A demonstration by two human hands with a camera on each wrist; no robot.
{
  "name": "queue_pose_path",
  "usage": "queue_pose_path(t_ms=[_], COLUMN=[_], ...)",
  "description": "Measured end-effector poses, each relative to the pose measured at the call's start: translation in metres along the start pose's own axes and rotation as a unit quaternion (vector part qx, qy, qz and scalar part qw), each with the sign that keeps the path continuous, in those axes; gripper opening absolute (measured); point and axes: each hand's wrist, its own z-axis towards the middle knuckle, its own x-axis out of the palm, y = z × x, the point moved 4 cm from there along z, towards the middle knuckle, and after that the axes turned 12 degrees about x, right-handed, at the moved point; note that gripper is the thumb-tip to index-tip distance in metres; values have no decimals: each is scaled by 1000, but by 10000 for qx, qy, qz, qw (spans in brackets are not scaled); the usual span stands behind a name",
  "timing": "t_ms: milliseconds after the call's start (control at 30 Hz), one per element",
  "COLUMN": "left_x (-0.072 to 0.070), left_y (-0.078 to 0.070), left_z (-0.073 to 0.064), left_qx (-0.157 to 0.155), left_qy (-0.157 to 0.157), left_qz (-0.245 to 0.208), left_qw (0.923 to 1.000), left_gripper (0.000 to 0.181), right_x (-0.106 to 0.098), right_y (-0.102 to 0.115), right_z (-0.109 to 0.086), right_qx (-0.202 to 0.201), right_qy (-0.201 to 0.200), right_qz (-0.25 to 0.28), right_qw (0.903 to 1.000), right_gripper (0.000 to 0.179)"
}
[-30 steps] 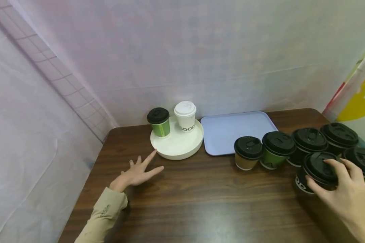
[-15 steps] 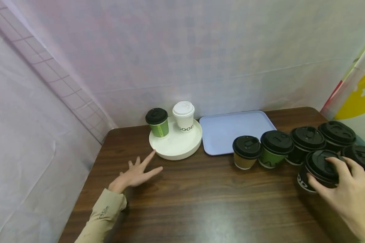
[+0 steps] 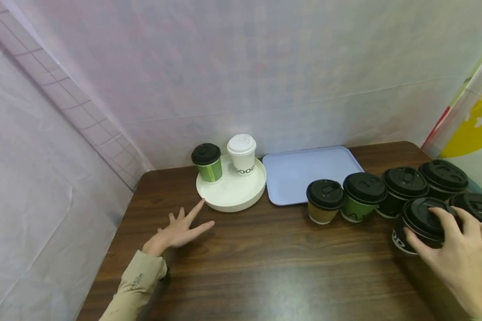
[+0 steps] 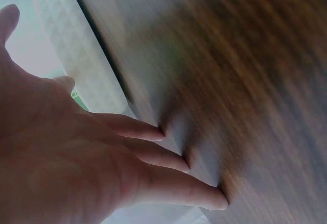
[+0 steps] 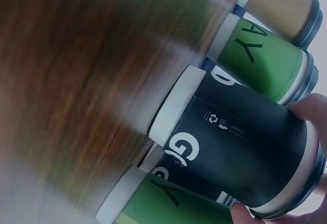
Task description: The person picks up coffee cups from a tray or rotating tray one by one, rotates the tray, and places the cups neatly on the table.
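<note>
My right hand (image 3: 459,249) grips a black paper cup (image 5: 240,137) near its top, thumb and fingers around the black lid (image 3: 425,217). White lettering marks the cup's side, and it stands close among other lidded cups. Whether its base touches the table I cannot tell. On the left, my left hand (image 3: 178,232) has its fingers spread, several fingertips (image 4: 217,198) resting on the wooden table in the left wrist view. Just beyond that hand is a round white tray (image 3: 234,200), bearing a green cup (image 3: 211,171) with a black lid and a white cup (image 3: 243,161) with a white lid.
A light blue rectangular tray (image 3: 305,171) lies at the back of the brown table (image 3: 257,258). A tan cup (image 3: 322,213), a green cup (image 3: 357,208) and several dark-lidded cups crowd the right side. A white curtain (image 3: 241,80) hangs behind.
The head view has shifted slightly. My right hand keeps its place on the black cup, which moves very slightly right against its neighbours. My left hand stays still.
</note>
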Motion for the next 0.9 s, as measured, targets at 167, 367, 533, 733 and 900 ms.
queue_pose_path(t_ms=[167,367,533,733,900], left_x=[0,0,1,2,0], left_y=[0,1,2,0,-2], left_z=[0,1,2,1,2], left_qx=[8,-25,8,14,-10], left_qy=[8,-2,-51,-151,-230], left_qz=[15,58,19,-49,-106], left_qw=[10000,10000,10000,9999,9997], left_gripper=[89,89,88,92,98], right_x=[-2,-3,-3,-5,-12], right_y=[2,2,2,3,14], right_z=[1,3,3,1,1], right_qx=[-652,-770,-691,-535,-427], right_qy=[-437,-393,-398,-273,-178], right_qz=[43,-89,-110,-16,45], right_qw=[9969,9962,9968,9982,9989], right_gripper=[104,104,107,110,114])
